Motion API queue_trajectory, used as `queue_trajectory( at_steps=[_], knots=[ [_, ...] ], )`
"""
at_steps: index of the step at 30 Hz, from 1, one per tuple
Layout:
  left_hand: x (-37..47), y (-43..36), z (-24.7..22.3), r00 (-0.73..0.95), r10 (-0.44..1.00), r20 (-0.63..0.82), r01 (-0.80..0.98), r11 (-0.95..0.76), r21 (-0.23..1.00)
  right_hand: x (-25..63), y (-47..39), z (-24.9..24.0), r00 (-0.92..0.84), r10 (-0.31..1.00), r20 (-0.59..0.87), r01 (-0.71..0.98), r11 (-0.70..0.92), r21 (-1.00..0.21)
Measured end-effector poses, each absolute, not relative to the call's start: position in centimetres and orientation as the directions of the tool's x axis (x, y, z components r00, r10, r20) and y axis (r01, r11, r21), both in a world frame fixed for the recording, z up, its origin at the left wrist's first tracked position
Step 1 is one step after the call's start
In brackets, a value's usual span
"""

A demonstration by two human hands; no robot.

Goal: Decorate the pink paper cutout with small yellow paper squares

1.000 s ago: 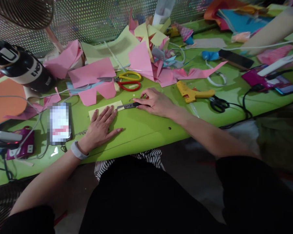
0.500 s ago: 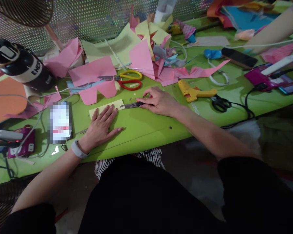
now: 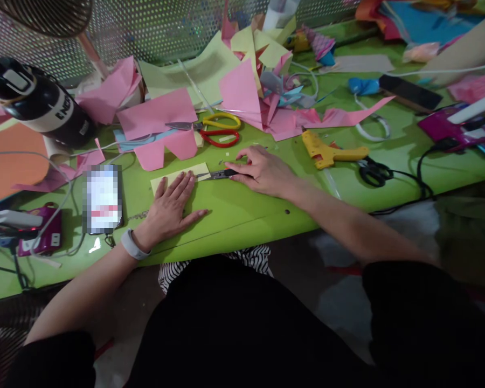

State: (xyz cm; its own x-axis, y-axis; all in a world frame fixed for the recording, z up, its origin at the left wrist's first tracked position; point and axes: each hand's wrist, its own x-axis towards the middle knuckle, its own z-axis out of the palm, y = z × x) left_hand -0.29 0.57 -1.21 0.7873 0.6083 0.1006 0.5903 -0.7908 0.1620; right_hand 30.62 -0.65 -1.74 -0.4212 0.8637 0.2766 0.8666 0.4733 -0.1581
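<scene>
Under the left grip (image 3: 166,212) lies yellow paper (image 3: 201,168).

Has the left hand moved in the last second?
No, not visibly. Judged against the phone, the left hand stays put, partly on the yellow paper; only the whole view has shifted slightly.

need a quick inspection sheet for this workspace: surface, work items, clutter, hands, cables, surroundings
Surface: green table, dark spot near front edge
Work items: pale yellow paper strip; craft knife, blade at the strip's right end
Clutter: pink paper, scissors, yellow glue gun, black bottle
Hands: left hand flat on strip; right hand grips knife
Cables: white cable across far right; black cable near right edge
Surroundings: perforated panel behind table
</scene>
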Motion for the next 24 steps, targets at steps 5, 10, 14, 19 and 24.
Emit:
queue_trajectory(
  at_steps=[5,10,14,19,24],
  knots=[
    [-0.19,0.47,-0.95,0.783,0.619,0.067,0.604,-0.781,0.162,30.31,-1.00,-1.73,-0.432,0.864,0.259,0.862,0.480,-0.165],
    [-0.11,0.39,-0.78,0.782,0.620,0.063,0.602,-0.778,0.181,29.94,-1.10,-1.60,-0.419,0.871,0.257,0.869,0.467,-0.163],
    [-0.14,0.42,-0.93,0.782,0.620,0.066,0.602,-0.778,0.180,29.63,-1.19,-1.51,-0.446,0.858,0.253,0.857,0.491,-0.156],
    [-0.06,0.34,-0.77,0.775,0.632,0.026,0.620,-0.766,0.170,29.92,-1.31,-1.64,-0.426,0.867,0.259,0.864,0.475,-0.169],
    [-0.20,0.28,-0.61,0.773,0.634,0.021,0.621,-0.763,0.180,29.83,-1.13,-1.91,-0.389,0.877,0.283,0.882,0.443,-0.161]
  ],
)
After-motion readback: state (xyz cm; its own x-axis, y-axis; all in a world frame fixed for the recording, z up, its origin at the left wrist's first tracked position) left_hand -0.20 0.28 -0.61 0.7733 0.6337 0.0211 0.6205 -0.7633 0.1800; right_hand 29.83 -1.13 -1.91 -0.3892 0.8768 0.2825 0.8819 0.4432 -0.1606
